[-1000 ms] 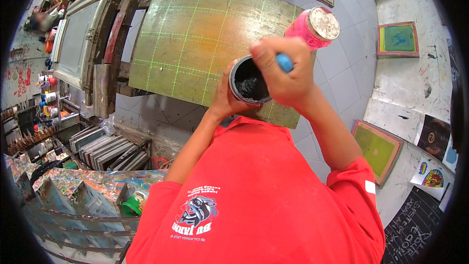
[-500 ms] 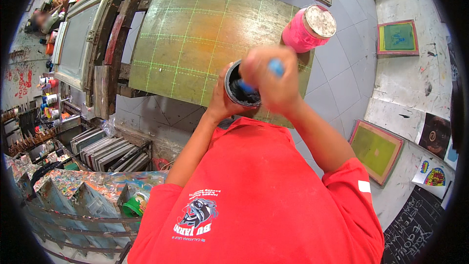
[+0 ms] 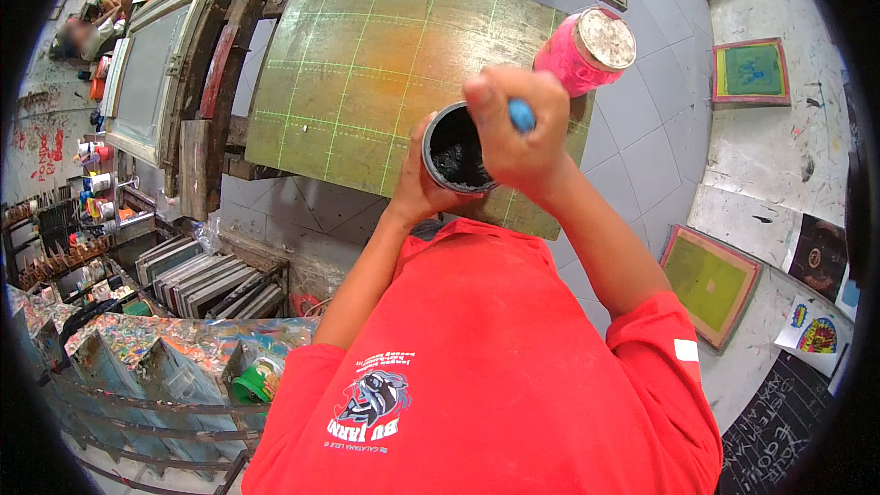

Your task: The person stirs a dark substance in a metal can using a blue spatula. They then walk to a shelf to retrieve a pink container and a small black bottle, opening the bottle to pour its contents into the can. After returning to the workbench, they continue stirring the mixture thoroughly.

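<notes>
Surface [image 3: 367, 82] in olive green, ruled with bright green grid lines, spreads ahead of the left hand [image 3: 412, 187] and the right hand [image 3: 532, 142]. The pink jar [image 3: 561, 53], capped by a stained white lid [image 3: 608, 38], sits just beyond the right hand; its nearness argues for compact strokes, so the knuckles do not knock it. The dark open-topped tub [image 3: 427, 151] is between the hands, above the surface's near edge; whether it rests there or is held up cannot be told. The left hand is wrapped around the tub's left side, and a firm grip there, fingers below the rim, should stop it twisting against each push. The black paste [image 3: 454, 163] inside looks thick, so stirring it well probably calls for slow, deep turns: reach the bottom, scrape the wall, fold the edges inward. The right hand is closed in a fist around the blue handle [image 3: 522, 115], whose end pokes out on top; the tool's lower end is hidden and best kept under the rim to avoid splashes.
</notes>
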A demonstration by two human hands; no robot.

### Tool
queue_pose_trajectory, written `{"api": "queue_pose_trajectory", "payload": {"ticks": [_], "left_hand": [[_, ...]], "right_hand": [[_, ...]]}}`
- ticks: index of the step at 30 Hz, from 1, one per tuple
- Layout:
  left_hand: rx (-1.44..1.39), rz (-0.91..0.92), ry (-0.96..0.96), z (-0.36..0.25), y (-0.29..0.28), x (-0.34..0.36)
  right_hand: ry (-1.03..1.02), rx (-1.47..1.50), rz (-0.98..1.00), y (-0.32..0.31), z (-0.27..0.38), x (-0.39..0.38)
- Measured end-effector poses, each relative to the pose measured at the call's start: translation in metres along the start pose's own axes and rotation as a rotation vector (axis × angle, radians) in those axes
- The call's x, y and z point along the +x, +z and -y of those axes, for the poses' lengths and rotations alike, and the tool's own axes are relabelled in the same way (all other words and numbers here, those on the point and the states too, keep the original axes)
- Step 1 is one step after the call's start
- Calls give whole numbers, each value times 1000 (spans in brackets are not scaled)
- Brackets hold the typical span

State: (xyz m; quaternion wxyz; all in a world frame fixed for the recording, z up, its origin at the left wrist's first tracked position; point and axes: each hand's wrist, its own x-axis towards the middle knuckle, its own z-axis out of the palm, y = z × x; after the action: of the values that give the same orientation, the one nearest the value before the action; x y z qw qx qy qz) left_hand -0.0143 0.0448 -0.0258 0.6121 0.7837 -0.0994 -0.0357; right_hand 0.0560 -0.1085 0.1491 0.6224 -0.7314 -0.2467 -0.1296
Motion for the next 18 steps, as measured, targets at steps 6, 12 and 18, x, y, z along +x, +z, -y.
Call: {"api": "queue_pose_trajectory", "payload": {"ticks": [6, 12, 18], "left_hand": [[-49, 36, -9, 14, 1, 0], [32, 20, 54, 7, -3, 3], [42, 41, -106, -3, 0, -2]], "right_hand": [[329, 340, 219, -2, 11, -12], [215, 121, 137, -12, 9, 8], [240, 387, 230, 13, 10, -8]]}}
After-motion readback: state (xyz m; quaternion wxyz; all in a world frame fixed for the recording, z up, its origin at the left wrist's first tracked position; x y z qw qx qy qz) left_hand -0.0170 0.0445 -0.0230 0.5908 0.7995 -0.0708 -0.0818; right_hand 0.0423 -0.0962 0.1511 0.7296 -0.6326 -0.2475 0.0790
